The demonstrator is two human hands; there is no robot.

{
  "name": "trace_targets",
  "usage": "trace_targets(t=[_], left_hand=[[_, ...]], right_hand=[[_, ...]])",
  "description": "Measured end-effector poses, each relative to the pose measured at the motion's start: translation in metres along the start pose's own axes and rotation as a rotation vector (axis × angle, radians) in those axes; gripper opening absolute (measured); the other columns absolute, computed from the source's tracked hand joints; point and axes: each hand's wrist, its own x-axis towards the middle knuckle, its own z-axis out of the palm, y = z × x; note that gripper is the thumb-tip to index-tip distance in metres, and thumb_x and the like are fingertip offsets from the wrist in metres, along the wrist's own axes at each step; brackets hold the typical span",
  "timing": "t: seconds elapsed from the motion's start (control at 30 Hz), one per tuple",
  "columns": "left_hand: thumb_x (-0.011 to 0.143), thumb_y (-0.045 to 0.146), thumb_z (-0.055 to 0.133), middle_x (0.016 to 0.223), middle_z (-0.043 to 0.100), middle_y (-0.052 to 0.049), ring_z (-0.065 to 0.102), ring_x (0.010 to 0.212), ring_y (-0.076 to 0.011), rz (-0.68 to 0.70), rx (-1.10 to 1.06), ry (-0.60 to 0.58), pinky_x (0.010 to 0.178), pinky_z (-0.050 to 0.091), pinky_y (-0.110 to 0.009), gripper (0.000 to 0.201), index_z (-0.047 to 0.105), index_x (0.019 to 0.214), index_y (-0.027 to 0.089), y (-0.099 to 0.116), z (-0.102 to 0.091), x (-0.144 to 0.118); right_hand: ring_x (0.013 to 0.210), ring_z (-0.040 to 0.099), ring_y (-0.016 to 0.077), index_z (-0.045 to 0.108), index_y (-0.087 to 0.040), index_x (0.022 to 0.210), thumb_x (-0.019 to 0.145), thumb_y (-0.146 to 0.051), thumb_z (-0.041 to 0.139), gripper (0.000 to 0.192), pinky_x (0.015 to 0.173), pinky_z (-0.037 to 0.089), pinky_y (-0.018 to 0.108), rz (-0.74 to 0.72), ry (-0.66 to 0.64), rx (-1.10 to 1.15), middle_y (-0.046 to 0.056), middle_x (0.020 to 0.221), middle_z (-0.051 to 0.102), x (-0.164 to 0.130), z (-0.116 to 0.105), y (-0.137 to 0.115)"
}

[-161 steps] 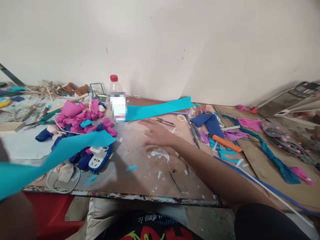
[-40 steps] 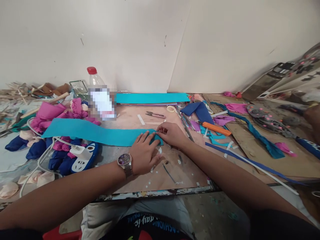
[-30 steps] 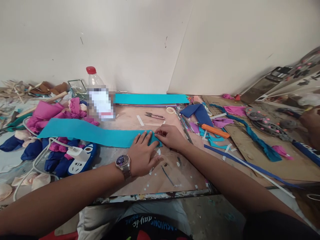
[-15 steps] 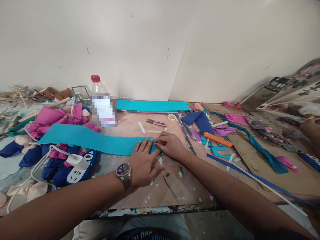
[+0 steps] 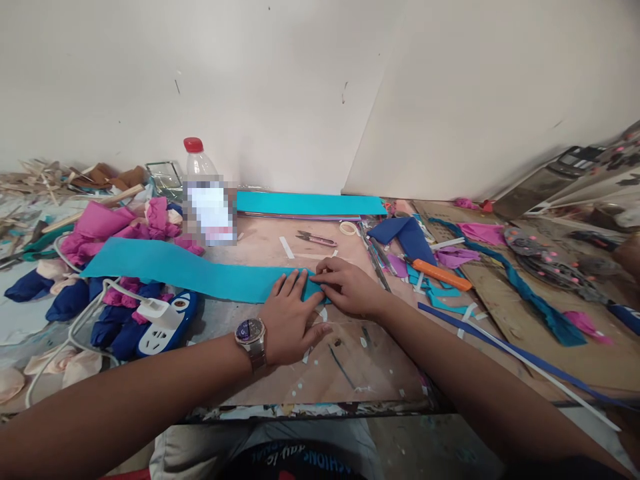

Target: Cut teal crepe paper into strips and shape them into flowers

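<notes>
A red-capped plastic bottle [image 5: 200, 163] stands on the cluttered surface [image 5: 265, 235], its lower part blurred over. Nearer the wearer than the bottle, a turquoise fabric strip [image 5: 235, 281] runs crosswise, reaching out past the bottle on both sides. The left hand [image 5: 290, 317], with a wristwatch [image 5: 250, 331] above it, lies spread and palm-down near the strip's right end, grasping nothing. The right hand [image 5: 347, 287] bends its thumb and fingertips together at that same end; whether cloth is pinched between them, I cannot tell.

To the right of the bottle, a second turquoise strip [image 5: 310, 204] lies along the foot of the wall [image 5: 300, 87]. Thread snips [image 5: 317, 240] rest right of the bottle, with a cream ring [image 5: 349, 229] just beyond; well to the bottle's right are folded navy cloth [image 5: 420, 241] and an orange-handled tool [image 5: 443, 275]. Magenta cloth bundles [image 5: 103, 223] sit left of the bottle, and a blue-and-white power strip [image 5: 160, 333] lies on its near left side, carrying a white plug [image 5: 156, 312].
</notes>
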Motion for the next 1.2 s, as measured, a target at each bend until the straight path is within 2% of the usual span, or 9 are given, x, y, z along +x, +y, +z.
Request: trace_targets(t=[0.17, 0.27, 0.4, 0.53, 0.67, 0.77, 0.97, 1.1, 1.2], left_hand=[[0.095, 0.066, 0.041, 0.161, 0.037, -0.016, 0.029, 0.151, -0.0364, -0.002, 0.002, 0.000, 0.120, 0.025, -0.059, 0.060, 0.055, 0.138, 0.027, 0.000, 0.000, -0.001], [0.095, 0.065, 0.041, 0.161, 0.037, -0.017, 0.027, 0.152, -0.0369, 0.001, 0.007, -0.020, 0.121, 0.024, -0.059, 0.059, 0.056, 0.137, 0.026, -0.001, 0.000, -0.001], [0.095, 0.066, 0.042, 0.162, 0.036, -0.016, 0.026, 0.152, -0.0368, -0.008, 0.006, -0.016, 0.122, 0.021, -0.058, 0.063, 0.053, 0.140, 0.024, -0.002, 0.000, -0.002], [0.094, 0.065, 0.043, 0.161, 0.038, -0.014, 0.026, 0.152, -0.0366, -0.011, 0.009, -0.021, 0.122, 0.021, -0.058, 0.061, 0.054, 0.139, 0.025, -0.001, 0.000, -0.002], [0.095, 0.066, 0.041, 0.162, 0.036, -0.015, 0.026, 0.152, -0.0365, -0.009, 0.017, -0.018, 0.122, 0.021, -0.058, 0.064, 0.052, 0.141, 0.023, -0.001, 0.000, -0.001], [0.095, 0.067, 0.039, 0.163, 0.033, -0.018, 0.026, 0.152, -0.0369, -0.018, 0.027, -0.021, 0.123, 0.022, -0.056, 0.073, 0.046, 0.148, 0.018, -0.002, 0.002, 0.000], [0.095, 0.068, 0.035, 0.163, 0.033, -0.020, 0.028, 0.151, -0.0381, -0.023, 0.046, -0.029, 0.122, 0.022, -0.056, 0.079, 0.044, 0.150, 0.013, -0.002, 0.002, 0.001], [0.095, 0.068, 0.036, 0.163, 0.034, -0.018, 0.028, 0.151, -0.0375, -0.021, 0.043, -0.025, 0.122, 0.023, -0.056, 0.077, 0.045, 0.150, 0.015, -0.002, 0.003, 0.000], [0.095, 0.068, 0.035, 0.163, 0.034, -0.018, 0.028, 0.151, -0.0379, -0.022, 0.042, -0.024, 0.122, 0.022, -0.056, 0.077, 0.045, 0.151, 0.016, -0.002, 0.004, 0.000]], right_hand=[[0.118, 0.057, 0.0264, 0.070, -0.025, 0.127, 0.087, -0.007, 0.052, 0.048, 0.107, 0.045, 0.049, -0.070, -0.041, 0.028, 0.008, 0.128, 0.068, 0.000, -0.003, 0.000], [0.122, 0.054, 0.0272, 0.068, -0.023, 0.128, 0.084, -0.005, 0.049, 0.051, 0.105, 0.047, 0.048, -0.023, -0.034, 0.062, 0.008, 0.121, 0.072, -0.001, -0.003, 0.002], [0.128, 0.052, 0.0287, 0.068, -0.020, 0.107, 0.080, -0.005, 0.049, 0.037, 0.101, 0.050, 0.045, 0.065, -0.060, 0.100, 0.011, 0.113, 0.069, 0.000, -0.006, 0.002], [0.129, 0.052, 0.0294, 0.060, -0.021, 0.091, 0.080, -0.006, 0.049, 0.022, 0.100, 0.049, 0.045, 0.072, -0.076, 0.114, 0.012, 0.110, 0.067, 0.000, -0.008, 0.001], [0.137, 0.048, 0.0298, 0.062, -0.021, 0.096, 0.080, -0.005, 0.049, 0.025, 0.105, 0.047, 0.047, 0.067, -0.079, 0.113, 0.012, 0.111, 0.067, -0.002, -0.006, 0.005], [0.140, 0.046, 0.0294, 0.064, -0.019, 0.104, 0.081, -0.005, 0.048, 0.031, 0.108, 0.045, 0.048, 0.068, -0.086, 0.107, 0.013, 0.117, 0.066, -0.004, -0.004, 0.008], [0.130, 0.055, 0.0266, 0.067, -0.020, 0.110, 0.080, -0.005, 0.048, 0.039, 0.107, 0.047, 0.045, 0.113, -0.008, 0.108, 0.011, 0.121, 0.067, -0.003, -0.003, 0.008], [0.117, 0.061, 0.0254, 0.074, -0.020, 0.099, 0.084, -0.008, 0.049, 0.032, 0.104, 0.049, 0.043, 0.160, 0.078, 0.075, 0.010, 0.107, 0.073, -0.002, -0.003, 0.010], [0.107, 0.062, 0.0248, 0.077, -0.021, 0.089, 0.083, -0.006, 0.050, 0.031, 0.100, 0.051, 0.044, 0.090, 0.104, 0.066, 0.008, 0.099, 0.076, -0.002, -0.003, 0.012]])
